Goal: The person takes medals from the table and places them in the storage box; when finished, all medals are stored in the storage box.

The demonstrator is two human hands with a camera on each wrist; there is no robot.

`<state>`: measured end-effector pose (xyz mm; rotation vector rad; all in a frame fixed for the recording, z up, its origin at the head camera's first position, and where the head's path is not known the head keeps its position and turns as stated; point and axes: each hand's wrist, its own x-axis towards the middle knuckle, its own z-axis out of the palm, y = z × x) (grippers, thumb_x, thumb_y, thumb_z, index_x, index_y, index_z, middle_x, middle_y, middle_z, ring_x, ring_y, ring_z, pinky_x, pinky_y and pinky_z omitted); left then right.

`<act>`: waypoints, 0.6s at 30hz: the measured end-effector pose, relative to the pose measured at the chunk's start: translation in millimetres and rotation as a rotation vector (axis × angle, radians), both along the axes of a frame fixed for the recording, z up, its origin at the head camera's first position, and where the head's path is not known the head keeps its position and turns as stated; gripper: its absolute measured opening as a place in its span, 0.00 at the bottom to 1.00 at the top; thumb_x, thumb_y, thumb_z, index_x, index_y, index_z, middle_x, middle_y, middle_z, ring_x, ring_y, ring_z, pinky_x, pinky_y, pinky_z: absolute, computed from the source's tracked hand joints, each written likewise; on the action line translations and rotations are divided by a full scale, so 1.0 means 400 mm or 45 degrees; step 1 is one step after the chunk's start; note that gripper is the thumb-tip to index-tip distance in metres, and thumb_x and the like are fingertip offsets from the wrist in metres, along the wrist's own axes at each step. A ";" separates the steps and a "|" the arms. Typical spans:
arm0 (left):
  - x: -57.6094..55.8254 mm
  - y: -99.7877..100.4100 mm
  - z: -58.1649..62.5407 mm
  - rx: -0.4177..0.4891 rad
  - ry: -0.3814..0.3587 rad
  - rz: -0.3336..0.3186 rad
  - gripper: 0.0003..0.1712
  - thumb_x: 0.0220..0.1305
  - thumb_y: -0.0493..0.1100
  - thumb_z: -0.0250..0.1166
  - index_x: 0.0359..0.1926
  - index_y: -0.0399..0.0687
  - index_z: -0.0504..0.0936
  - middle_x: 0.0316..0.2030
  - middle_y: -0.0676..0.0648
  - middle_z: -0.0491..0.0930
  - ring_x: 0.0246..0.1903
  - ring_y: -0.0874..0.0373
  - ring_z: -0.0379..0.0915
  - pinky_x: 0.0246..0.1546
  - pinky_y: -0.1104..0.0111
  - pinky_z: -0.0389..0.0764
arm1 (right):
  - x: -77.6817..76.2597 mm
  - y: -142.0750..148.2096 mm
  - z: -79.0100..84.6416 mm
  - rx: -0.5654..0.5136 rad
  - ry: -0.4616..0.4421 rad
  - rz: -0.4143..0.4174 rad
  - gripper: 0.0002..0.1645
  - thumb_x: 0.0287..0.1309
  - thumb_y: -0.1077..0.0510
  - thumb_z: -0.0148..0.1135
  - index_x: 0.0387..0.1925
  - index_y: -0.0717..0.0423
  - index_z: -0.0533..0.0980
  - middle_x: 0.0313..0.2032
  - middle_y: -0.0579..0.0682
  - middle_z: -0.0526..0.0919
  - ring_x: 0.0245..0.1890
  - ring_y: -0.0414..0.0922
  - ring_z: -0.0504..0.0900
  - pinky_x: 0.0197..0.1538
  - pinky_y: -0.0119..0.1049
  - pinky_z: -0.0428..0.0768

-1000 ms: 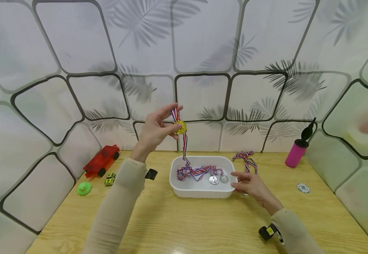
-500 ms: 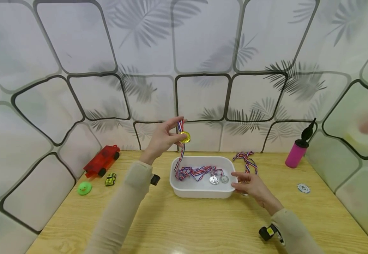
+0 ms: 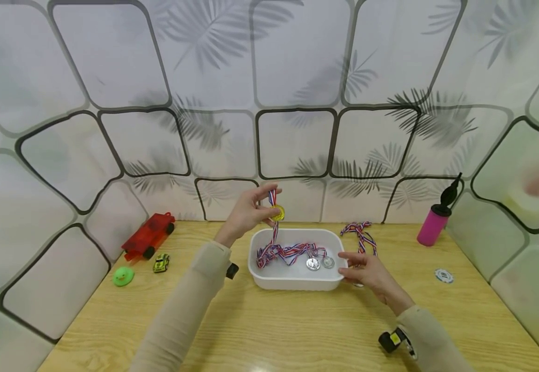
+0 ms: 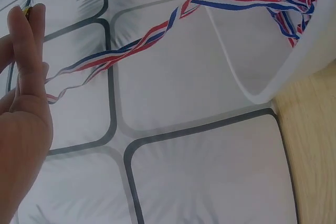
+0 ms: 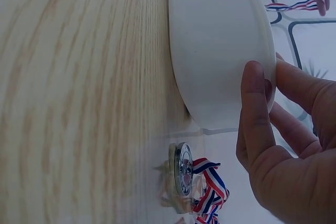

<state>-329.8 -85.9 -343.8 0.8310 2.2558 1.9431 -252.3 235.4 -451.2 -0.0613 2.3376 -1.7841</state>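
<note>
A gold medal (image 3: 277, 213) is pinched between the thumb and fingers of my left hand (image 3: 247, 213), raised above the left part of a white plastic bin (image 3: 297, 283). Its red, white and blue ribbon (image 4: 136, 45) trails down into the bin in the left wrist view. Inside lie tangled ribbons (image 3: 288, 252) and two silver medals, one (image 3: 313, 264) left of the other (image 3: 328, 262). At the bin's right end, my right hand (image 5: 294, 145) grips the rim. Another silver medal (image 5: 184, 169) lies on the table beside that end, largely hidden by the hand in the head view.
Behind my right hand lies more striped ribbon (image 3: 362, 235). A pink pump bottle (image 3: 429, 227) and a poker chip (image 3: 444, 275) are at the right. On the left sit a red toy car (image 3: 149, 236), a small yellow car (image 3: 161, 263) and a green duck (image 3: 122, 276).
My left hand has come down and to the right with the gold medal, so more of its ribbon rests in the bin. The right hand has stayed on the rim.
</note>
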 end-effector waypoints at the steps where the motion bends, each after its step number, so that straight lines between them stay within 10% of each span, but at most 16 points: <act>1: 0.000 0.001 -0.005 -0.008 -0.003 -0.004 0.37 0.61 0.28 0.65 0.70 0.42 0.66 0.67 0.41 0.70 0.28 0.50 0.85 0.29 0.56 0.87 | 0.000 0.000 0.000 0.001 0.001 0.000 0.35 0.58 0.63 0.68 0.65 0.69 0.67 0.42 0.56 0.72 0.34 0.39 0.79 0.41 0.32 0.86; 18: 0.010 0.040 -0.104 -0.180 -0.130 -0.128 0.35 0.61 0.29 0.66 0.68 0.39 0.68 0.64 0.40 0.73 0.33 0.49 0.84 0.37 0.48 0.86 | 0.001 -0.001 0.000 0.013 0.008 0.002 0.35 0.58 0.62 0.68 0.65 0.69 0.68 0.44 0.59 0.72 0.35 0.40 0.78 0.41 0.32 0.87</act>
